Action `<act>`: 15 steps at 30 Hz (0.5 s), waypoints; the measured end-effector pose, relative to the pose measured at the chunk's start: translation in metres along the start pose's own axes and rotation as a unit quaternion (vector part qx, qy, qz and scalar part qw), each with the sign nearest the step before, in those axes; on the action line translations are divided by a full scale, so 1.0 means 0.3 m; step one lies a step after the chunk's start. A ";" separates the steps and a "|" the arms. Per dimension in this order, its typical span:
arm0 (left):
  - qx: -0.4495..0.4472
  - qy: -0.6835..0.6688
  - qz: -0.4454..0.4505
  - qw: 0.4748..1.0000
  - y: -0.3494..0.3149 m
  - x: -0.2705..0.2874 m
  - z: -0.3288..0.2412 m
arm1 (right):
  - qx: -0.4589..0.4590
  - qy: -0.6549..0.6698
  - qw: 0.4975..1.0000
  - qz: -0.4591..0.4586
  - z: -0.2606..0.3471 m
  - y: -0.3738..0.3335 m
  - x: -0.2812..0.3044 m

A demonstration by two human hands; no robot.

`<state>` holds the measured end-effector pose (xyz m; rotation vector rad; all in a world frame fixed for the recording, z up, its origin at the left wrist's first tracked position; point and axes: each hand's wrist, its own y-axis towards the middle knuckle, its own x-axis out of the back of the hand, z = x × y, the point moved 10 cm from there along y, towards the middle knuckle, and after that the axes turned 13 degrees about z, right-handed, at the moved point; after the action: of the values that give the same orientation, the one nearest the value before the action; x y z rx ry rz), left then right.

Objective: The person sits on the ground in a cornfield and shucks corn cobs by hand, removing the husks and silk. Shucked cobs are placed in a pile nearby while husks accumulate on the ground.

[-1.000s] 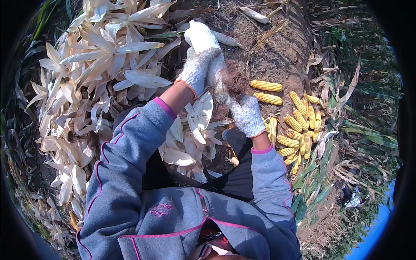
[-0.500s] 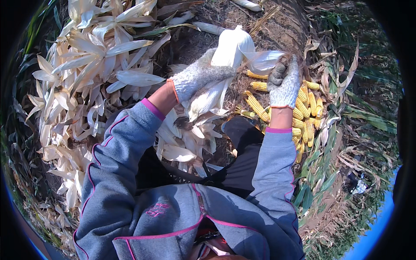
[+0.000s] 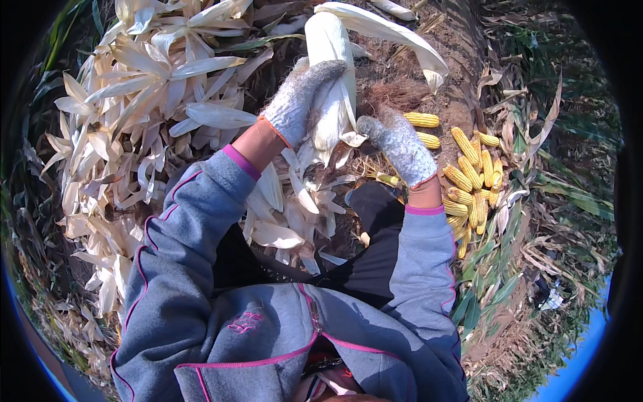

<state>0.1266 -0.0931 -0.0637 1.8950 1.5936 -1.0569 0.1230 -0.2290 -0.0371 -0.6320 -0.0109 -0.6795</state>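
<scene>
My left hand (image 3: pixel 300 100), in a white knit glove greyed at the fingers, wraps around an ear of corn (image 3: pixel 327 40) still in its pale husk. The ear stands tilted, its rounded end away from me. One peeled husk leaf (image 3: pixel 395 30) arches off that far end to the right, its tip hanging loose. My right hand (image 3: pixel 405 147), gloved the same way, is at the ear's near right side. Its fingertips are closed at the edge of the husk there; exactly what lies between them is partly hidden.
Husked yellow corn cobs (image 3: pixel 472 177) lie piled on the right. A large heap of dry husks (image 3: pixel 154 87) spreads over the left, with more husks (image 3: pixel 274 234) before my legs. Brown corn silk (image 3: pixel 402 94) lies on the soil beyond my right hand. Dry stalks (image 3: pixel 569 181) edge the right.
My right hand has let go of the peeled husk leaf and come left and nearer, to the ear's husk. The leaf now swings out at the far side. My left hand has raised the ear slightly away.
</scene>
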 end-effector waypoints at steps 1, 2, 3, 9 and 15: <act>-0.009 -0.013 0.006 1.000 0.002 -0.002 -0.004 | 0.094 -0.076 0.992 0.019 0.087 -0.005 -0.039; -0.013 0.005 -0.007 1.000 -0.002 0.006 -0.007 | 0.066 -0.086 0.994 0.000 0.079 -0.001 -0.047; -0.009 0.022 -0.012 1.000 -0.003 0.009 -0.006 | 0.093 -0.110 0.989 -0.006 0.102 -0.005 -0.062; 0.015 -0.075 -0.011 0.997 -0.012 -0.006 0.019 | 0.053 0.002 0.998 -0.040 0.033 0.004 -0.015; 0.097 0.107 0.090 0.985 -0.035 -0.089 0.044 | 0.070 -0.044 0.962 -0.259 -0.024 -0.065 0.201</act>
<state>0.1119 -0.1170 -0.0492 2.3037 1.4371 -0.9896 0.1575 -0.2798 -0.0200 -0.5226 -0.3142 -1.1455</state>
